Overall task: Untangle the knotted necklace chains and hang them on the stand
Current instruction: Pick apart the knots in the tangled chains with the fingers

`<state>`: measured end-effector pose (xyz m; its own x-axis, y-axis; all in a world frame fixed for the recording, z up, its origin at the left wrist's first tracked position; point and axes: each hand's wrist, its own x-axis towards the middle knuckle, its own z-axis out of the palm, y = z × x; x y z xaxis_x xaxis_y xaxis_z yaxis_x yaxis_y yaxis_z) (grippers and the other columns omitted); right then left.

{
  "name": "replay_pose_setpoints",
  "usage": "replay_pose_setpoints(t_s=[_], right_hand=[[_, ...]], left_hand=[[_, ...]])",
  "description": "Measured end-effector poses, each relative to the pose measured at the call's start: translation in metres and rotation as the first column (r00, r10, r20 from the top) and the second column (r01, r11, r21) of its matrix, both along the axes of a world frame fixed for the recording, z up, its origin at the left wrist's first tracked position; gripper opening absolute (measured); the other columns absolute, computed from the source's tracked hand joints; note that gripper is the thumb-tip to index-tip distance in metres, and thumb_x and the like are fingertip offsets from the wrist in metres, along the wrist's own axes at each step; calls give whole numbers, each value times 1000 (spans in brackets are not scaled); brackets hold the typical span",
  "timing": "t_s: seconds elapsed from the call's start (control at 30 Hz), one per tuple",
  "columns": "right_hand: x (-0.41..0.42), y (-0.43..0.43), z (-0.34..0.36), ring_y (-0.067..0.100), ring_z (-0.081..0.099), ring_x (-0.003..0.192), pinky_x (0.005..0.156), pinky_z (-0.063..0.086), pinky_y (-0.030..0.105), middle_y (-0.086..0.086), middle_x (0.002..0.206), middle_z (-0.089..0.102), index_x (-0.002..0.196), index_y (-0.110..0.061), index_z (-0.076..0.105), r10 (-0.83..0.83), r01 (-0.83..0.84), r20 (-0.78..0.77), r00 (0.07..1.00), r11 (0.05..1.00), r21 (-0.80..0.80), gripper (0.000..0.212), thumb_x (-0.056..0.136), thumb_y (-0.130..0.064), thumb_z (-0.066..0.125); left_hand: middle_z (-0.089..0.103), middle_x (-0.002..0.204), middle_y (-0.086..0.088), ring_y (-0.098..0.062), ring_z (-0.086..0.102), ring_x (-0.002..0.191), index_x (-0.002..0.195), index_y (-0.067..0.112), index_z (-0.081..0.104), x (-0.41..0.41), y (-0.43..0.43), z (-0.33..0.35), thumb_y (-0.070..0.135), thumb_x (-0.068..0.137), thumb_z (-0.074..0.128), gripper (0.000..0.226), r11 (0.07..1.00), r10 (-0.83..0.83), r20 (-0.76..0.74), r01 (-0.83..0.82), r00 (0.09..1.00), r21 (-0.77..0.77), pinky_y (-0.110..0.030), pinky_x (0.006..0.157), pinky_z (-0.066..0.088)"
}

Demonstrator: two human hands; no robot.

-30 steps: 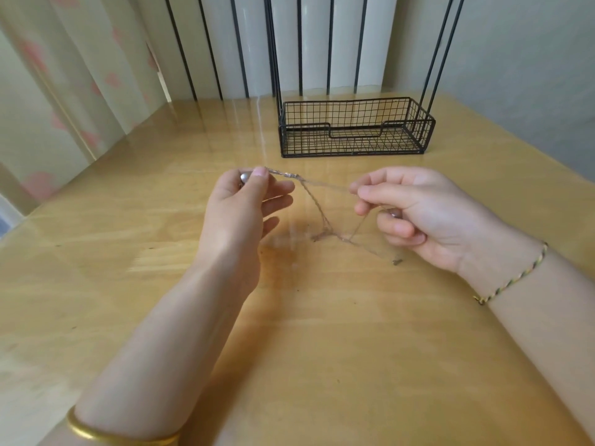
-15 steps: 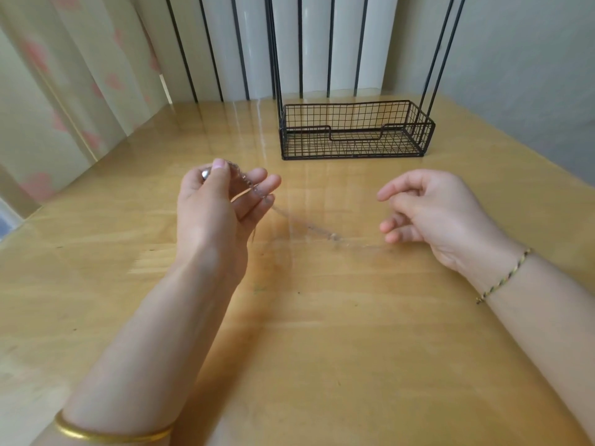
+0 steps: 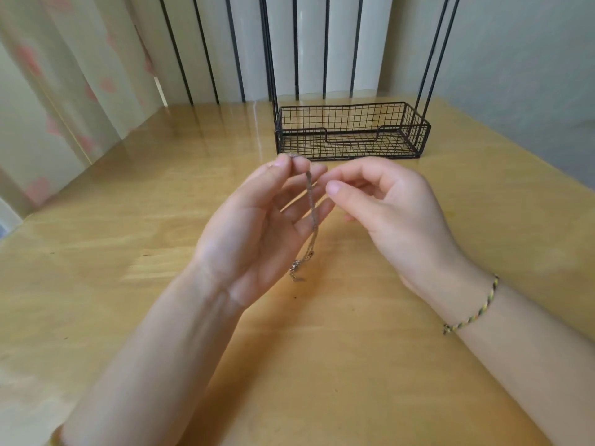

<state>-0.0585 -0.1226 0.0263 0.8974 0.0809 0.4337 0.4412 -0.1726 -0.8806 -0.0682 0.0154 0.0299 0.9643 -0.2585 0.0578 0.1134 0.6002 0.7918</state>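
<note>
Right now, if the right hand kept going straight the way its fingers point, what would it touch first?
Probably the chain dangling from the left hand. The right hand points left at it; depth is unclear, so the left hand's fingers might come first.

The stand [image 3: 352,141] is running past the top edge, so its upper bars are not showing. The necklace chains [image 3: 311,204] are looking too fine and blurred to separate, and their top is hiding between the left hand [image 3: 254,226] fingertips.

Glossy wooden table [image 3: 96,252] before pale floral curtain [image 3: 48,91] and grey wall [image 3: 531,59].
</note>
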Motion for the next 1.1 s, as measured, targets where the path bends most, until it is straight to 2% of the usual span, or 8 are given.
replay_pose_setpoints(t_s=[0.2,0.3,0.37,0.47,0.73,0.87,1.0,1.1], right_hand=[[-2,-2,2,9,66,83,80,50,20,-4,84,72,80,-16,71,61,-61,-94,994,998,1,11,84,-8,65],[-2,-4,3,5,62,74,72,48,16,-6,75,70,77,-18,69,78,-84,-140,987,996,-33,12,85,-11,63],[-2,-5,4,0,54,66,63,41,13,-11,67,63,72,-20,66,83,-89,-170,982,996,-31,16,85,-12,61],[-1,-8,4,6,51,69,60,41,18,-4,71,58,71,-20,64,97,-100,-194,976,995,-4,17,85,-11,60],[-2,-5,3,0,51,65,63,40,9,-9,70,60,71,-19,61,11,-1,44,999,974,-226,16,84,-9,63],[2,-8,3,4,51,71,64,39,9,-9,73,58,71,-18,60,-52,99,165,985,952,-290,15,82,-8,60],[3,-9,3,3,53,65,61,42,12,-9,67,56,70,-20,56,-22,44,91,996,966,-253,20,85,-7,57],[3,-9,3,19,61,74,66,49,28,-5,70,61,71,-18,57,25,-21,14,1000,981,-192,16,85,-10,56]], left_hand=[[51,113,-18,-38,46,128,81,11,57,-1,-2,-2,23,85,52,13,997,-75,10,75,997,33,-44,102,44],[59,99,-10,-23,60,102,76,14,58,0,0,-1,23,81,55,12,998,-13,-17,14,1000,62,-41,97,49],[61,88,-3,-15,60,88,74,16,58,0,2,-1,23,84,54,13,991,52,-24,-48,998,126,-37,96,50],[62,77,3,-11,60,76,73,18,58,-1,2,-2,19,86,56,13,968,122,-4,-118,992,222,-29,82,52],[59,70,5,-10,62,70,77,18,50,-1,0,-5,1,80,67,24,867,241,169,-291,956,405,-23,69,48],[60,72,1,-11,61,65,81,14,51,-1,0,-4,0,79,67,22,869,221,140,-261,965,420,-24,69,49],[64,66,2,-11,60,61,95,12,52,-2,1,-3,-1,81,64,23,894,187,90,-207,978,396,-23,67,50],[64,65,2,-12,58,61,103,10,54,-3,1,0,-3,84,61,25,903,161,82,-180,984,389,-24,66,50]])
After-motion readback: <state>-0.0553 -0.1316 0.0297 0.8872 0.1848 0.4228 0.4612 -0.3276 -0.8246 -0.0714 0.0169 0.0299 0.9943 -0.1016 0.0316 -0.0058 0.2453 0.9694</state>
